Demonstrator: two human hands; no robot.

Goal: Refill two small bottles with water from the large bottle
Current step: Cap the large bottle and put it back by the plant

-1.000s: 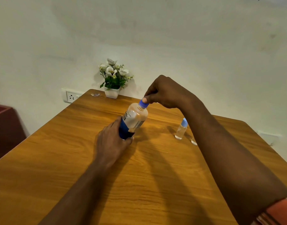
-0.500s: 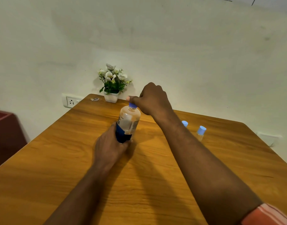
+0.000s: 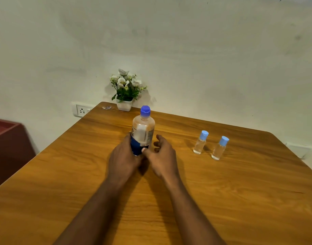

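Wood-grain tabletop (image 3: 81,174). Left hand (image 3: 122,160) grips clear cylindrical big bottle (image 3: 143,131), blue cap (image 3: 145,110) on. Right hand (image 3: 163,156) beside it, fingers loose, empty. Farther small bottle (image 3: 200,143), nearer small bottle (image 3: 219,148) upright.

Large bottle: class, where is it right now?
In the head view the large bottle stands mid-table, held low by the left hand, the flower pot behind it and the small bottles to its right.

Left hand (image 3: 123,160) wrapped round the bottom of the large water bottle (image 3: 143,131), blue cap (image 3: 145,110) on. Right hand (image 3: 163,156) loose beside it. Off right on the table (image 3: 240,191): one small bottle (image 3: 200,143), another small bottle (image 3: 219,148), both capped.
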